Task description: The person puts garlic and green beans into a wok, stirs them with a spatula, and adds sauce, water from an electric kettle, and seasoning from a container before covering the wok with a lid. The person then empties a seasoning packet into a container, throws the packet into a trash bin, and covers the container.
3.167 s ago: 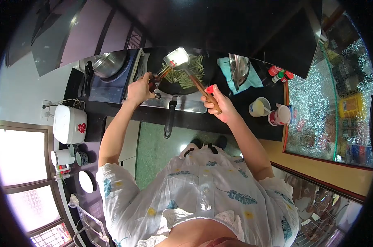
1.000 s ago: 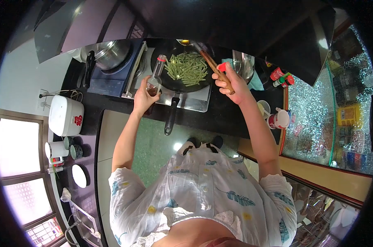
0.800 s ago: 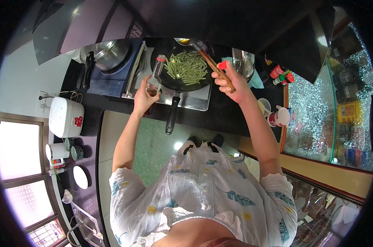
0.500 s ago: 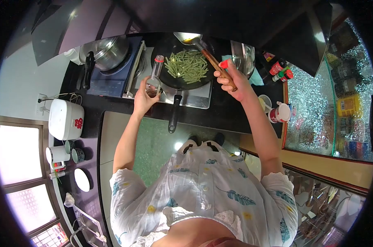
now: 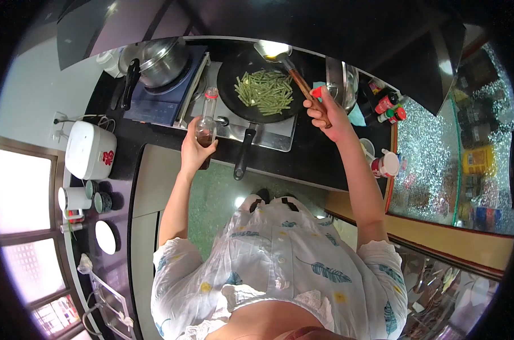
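Observation:
My left hand [image 5: 194, 149] is closed around a clear glass bottle [image 5: 210, 110] with a red ring at its open mouth. Dark liquid shows in the bottle's lower part, beside the frying pan's near left side. My right hand [image 5: 337, 122] grips the wooden handle of a metal spatula [image 5: 298, 81], its blade raised at the pan's far edge with some yellowish oil on it. A red cap [image 5: 317, 92] sits at the thumb of that same hand. Cut green beans [image 5: 264, 92] lie in the black frying pan [image 5: 227, 72] on the stove.
The pan's handle [image 5: 244, 156] points toward me over the counter edge. At the left, a steel pot [image 5: 165, 65] stands on a blue induction cooker [image 5: 152, 113]. Seasoning bottles [image 5: 388, 103] and a white-lidded jar [image 5: 388, 164] stand at the right. A dark range hood [image 5: 302, 22] overhangs the stove.
The bottle has moved back from the pan toward me, and its lower part with dark liquid now shows below my left hand. The spatula has shifted slightly right. The view has shifted a little.

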A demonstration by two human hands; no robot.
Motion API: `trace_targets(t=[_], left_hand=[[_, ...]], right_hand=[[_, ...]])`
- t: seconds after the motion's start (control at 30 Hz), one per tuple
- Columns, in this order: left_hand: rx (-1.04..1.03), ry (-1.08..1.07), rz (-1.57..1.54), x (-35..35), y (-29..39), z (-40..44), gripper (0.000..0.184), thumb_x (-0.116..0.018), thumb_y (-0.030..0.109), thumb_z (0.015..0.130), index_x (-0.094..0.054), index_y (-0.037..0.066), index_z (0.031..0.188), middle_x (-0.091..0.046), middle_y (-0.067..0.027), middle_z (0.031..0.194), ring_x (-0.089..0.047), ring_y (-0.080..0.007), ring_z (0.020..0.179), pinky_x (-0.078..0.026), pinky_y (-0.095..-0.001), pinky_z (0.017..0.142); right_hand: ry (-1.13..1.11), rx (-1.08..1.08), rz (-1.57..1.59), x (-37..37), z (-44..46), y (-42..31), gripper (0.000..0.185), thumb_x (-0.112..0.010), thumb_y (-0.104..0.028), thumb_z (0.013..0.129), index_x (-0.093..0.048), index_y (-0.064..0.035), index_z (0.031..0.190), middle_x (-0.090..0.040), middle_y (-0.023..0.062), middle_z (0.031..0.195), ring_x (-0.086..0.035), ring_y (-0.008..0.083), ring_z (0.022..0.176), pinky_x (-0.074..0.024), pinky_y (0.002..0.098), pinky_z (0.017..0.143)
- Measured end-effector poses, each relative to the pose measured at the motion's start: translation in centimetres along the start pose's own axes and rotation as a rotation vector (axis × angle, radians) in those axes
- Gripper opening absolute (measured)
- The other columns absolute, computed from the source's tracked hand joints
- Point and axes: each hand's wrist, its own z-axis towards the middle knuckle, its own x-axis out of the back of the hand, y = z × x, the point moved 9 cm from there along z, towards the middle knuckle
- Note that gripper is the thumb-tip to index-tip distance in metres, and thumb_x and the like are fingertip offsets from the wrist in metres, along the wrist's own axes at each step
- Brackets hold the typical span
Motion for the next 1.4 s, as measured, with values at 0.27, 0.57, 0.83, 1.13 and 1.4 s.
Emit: trace_targets(t=[0.27, 0.57, 0.83, 1.13, 1.4], left_hand=[[0.076, 0.185, 0.027, 2.2, -1.2, -6.0, 0.080, -0.078, 0.003, 0.067, -0.040, 0.013, 0.136, -0.064, -0.0086, 0.096, -0.067, -0.0194, 0.085, -0.053, -0.0333, 0.080], [0.248, 0.426, -0.084, 4.2, -1.8, -15.3, 0.080, -0.077, 0.003, 0.067, -0.039, 0.014, 0.136, -0.066, -0.0102, 0.097, -0.067, -0.0206, 0.088, -0.054, -0.0345, 0.081], [0.353, 0.581, -0.025, 6.4, -0.7, -24.9, 0.078, -0.075, -0.001, 0.069, -0.039, 0.014, 0.137, -0.062, -0.0078, 0.098, -0.064, -0.0172, 0.088, -0.053, -0.0323, 0.081], [0.389, 0.754, -0.090, 11.3, -2.9, -36.0, 0.078, -0.073, -0.006, 0.071, -0.036, 0.010, 0.139, -0.056, -0.0066, 0.105, -0.058, -0.0144, 0.096, -0.048, -0.0307, 0.089], [0.414, 0.898, -0.157, 18.3, -7.0, -48.3, 0.080, -0.072, -0.006, 0.071, -0.035, 0.010, 0.139, -0.056, -0.0064, 0.102, -0.059, -0.0156, 0.093, -0.050, -0.0308, 0.085]], right_hand=[[-0.045, -0.046, -0.019, 0.2, 0.4, -0.9, 0.036, -0.052, -0.049, 0.096, -0.052, -0.0128, 0.100, -0.056, 0.0032, 0.086, -0.044, 0.0049, 0.060, -0.0316, 0.0159, 0.043], [-0.122, -0.116, -0.051, 0.7, 1.0, -1.2, 0.031, -0.046, -0.044, 0.099, -0.052, -0.0136, 0.101, -0.055, 0.0043, 0.087, -0.044, 0.0060, 0.061, -0.0334, 0.0171, 0.043], [-0.131, -0.145, -0.081, 0.9, 2.0, -0.6, 0.033, -0.046, -0.044, 0.099, -0.052, -0.0118, 0.106, -0.056, 0.0062, 0.086, -0.044, 0.0065, 0.059, -0.0335, 0.0179, 0.043], [-0.148, -0.146, -0.097, -0.9, 2.4, 0.5, 0.036, -0.047, -0.046, 0.098, -0.051, -0.0113, 0.107, -0.056, 0.0078, 0.087, -0.045, 0.0073, 0.059, -0.0336, 0.0172, 0.041], [-0.227, -0.272, 0.026, -8.1, -1.1, 4.4, 0.039, -0.053, -0.047, 0.095, -0.057, -0.0098, 0.108, -0.053, 0.0095, 0.088, -0.045, 0.0077, 0.060, -0.0334, 0.0159, 0.040]])
